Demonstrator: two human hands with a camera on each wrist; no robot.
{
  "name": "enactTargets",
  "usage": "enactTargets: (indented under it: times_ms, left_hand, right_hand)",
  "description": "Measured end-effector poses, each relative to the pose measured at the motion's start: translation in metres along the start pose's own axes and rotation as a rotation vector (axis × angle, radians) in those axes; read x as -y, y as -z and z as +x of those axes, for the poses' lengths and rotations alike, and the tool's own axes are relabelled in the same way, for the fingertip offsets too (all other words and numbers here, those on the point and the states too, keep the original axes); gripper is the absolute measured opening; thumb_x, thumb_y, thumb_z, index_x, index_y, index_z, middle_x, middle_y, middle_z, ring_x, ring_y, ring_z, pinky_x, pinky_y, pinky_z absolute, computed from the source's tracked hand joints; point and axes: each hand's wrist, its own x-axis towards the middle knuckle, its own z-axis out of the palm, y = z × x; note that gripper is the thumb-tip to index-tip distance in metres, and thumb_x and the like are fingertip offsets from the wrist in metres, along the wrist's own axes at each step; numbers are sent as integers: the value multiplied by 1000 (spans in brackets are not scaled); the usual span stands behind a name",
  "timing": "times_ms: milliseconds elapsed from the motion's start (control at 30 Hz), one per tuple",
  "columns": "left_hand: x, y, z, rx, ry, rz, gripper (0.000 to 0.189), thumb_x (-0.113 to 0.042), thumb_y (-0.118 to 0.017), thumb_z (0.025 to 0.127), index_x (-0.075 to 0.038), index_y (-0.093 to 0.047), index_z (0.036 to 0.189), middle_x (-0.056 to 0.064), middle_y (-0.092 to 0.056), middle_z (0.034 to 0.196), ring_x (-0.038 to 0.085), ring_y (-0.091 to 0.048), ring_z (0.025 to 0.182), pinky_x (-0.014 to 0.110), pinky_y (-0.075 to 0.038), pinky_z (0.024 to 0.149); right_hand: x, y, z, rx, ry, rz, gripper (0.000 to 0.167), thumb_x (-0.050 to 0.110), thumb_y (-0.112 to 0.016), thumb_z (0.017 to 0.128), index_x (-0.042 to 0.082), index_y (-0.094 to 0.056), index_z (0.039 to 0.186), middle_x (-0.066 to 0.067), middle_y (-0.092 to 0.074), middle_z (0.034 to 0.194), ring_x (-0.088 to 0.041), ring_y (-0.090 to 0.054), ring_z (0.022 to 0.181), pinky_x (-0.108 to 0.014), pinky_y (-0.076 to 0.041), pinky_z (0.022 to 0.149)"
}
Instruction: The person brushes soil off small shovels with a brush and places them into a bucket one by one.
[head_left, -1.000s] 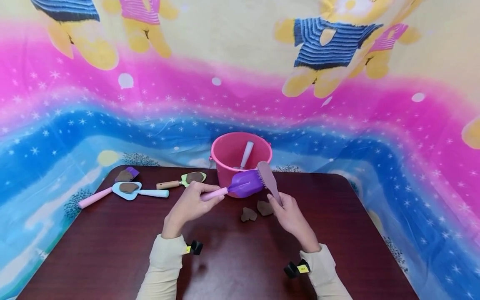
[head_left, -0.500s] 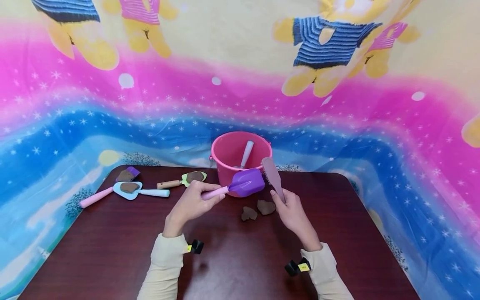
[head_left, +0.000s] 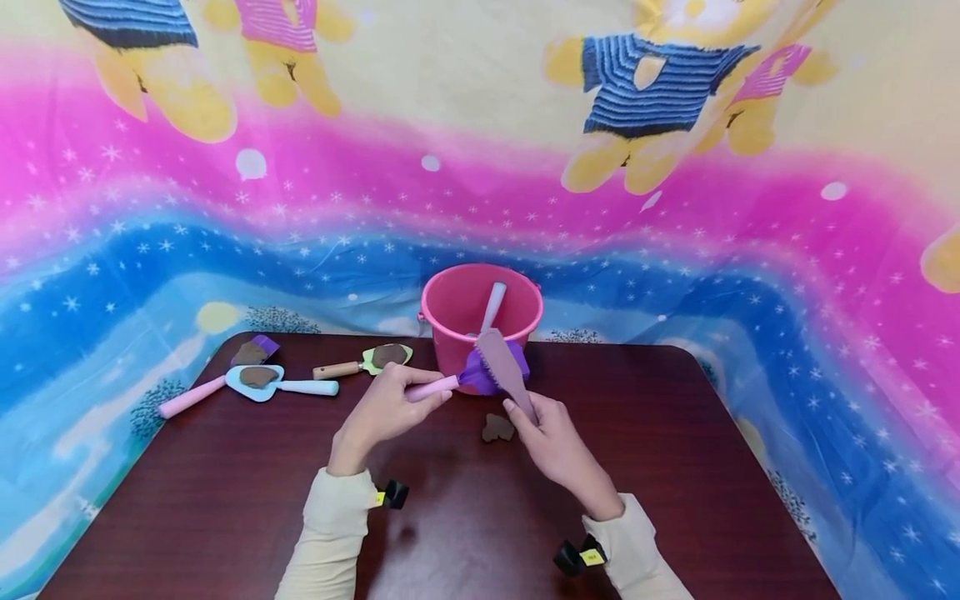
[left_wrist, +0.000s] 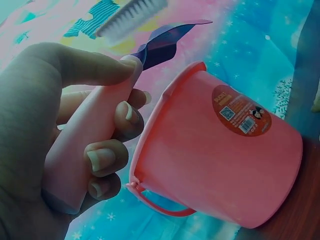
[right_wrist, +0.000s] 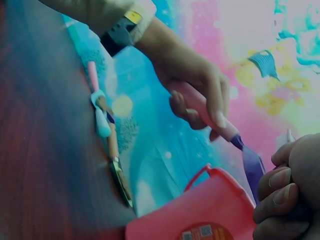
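My left hand (head_left: 382, 408) grips the pink handle of a toy shovel (left_wrist: 87, 135), whose purple blade is held up in front of the pink bucket (head_left: 444, 337). In my right hand (head_left: 561, 442) is a mauve brush (head_left: 501, 362), bristles along one side. The brush lies across the shovel blade in the head view and hides part of it; whether they touch cannot be told. The left wrist view shows the brush bristles (left_wrist: 132, 22) above the blade. A pale handle (head_left: 492, 305) leans inside the bucket. Below the hands, a brown lump (head_left: 497, 427) lies on the table.
At the table's left back lie a light blue trowel (head_left: 307, 387) and a pink-handled purple shovel (head_left: 191, 395), crossed, both bearing brown lumps. A green trowel (head_left: 367, 360) with a wooden handle and a brown lump lies nearer the bucket. A printed cloth (head_left: 480, 183) hangs behind.
The brush in my right hand first moved off the blade's tip, then left across the blade. My right hand now covers the second brown lump. The left hand and shovel stayed put.
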Motion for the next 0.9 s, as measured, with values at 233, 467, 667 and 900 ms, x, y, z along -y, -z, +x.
enactTargets:
  times_ms: [233, 467, 667, 900]
  left_hand:
    - [-1, 1, 0, -7, -17, -4, 29, -24, -79, 89, -15, -78, 117, -5, -77, 99, 14, -68, 87, 31, -58, 76]
    - [-1, 2, -1, -15, -20, 9, 28, -24, -80, 89, -15, -79, 116, -7, -77, 96, 11, -67, 85, 29, -58, 75]
    - [-1, 3, -2, -11, -16, 7, 29, -24, -80, 89, -14, -78, 116, -7, -77, 96, 12, -68, 85, 29, -58, 75]
    - [2, 1, -1, -18, -33, 0, 29, -23, -80, 88, -15, -79, 116, -6, -77, 95, 12, -67, 84, 29, -58, 74]
  right_hand:
    - [2, -9, -1, 80, -17, -26, 17, 22, -57, 105, 12, -64, 93, 2, -48, 65, -8, -41, 56, -24, -39, 53]
    - [-1, -6, 1, 49, -67, -38, 29, 31, -55, 106, 11, -58, 85, 1, -43, 61, -8, -37, 51, -24, -33, 47]
    - [-4, -1, 2, 27, -109, -49, 29, 29, -55, 106, 10, -57, 86, 1, -42, 60, -10, -36, 50, -24, -31, 46]
    - [-7, 4, 3, 4, -113, -62, 32, 28, -54, 107, 6, -57, 84, 1, -42, 58, -10, -36, 49, -24, -31, 46]
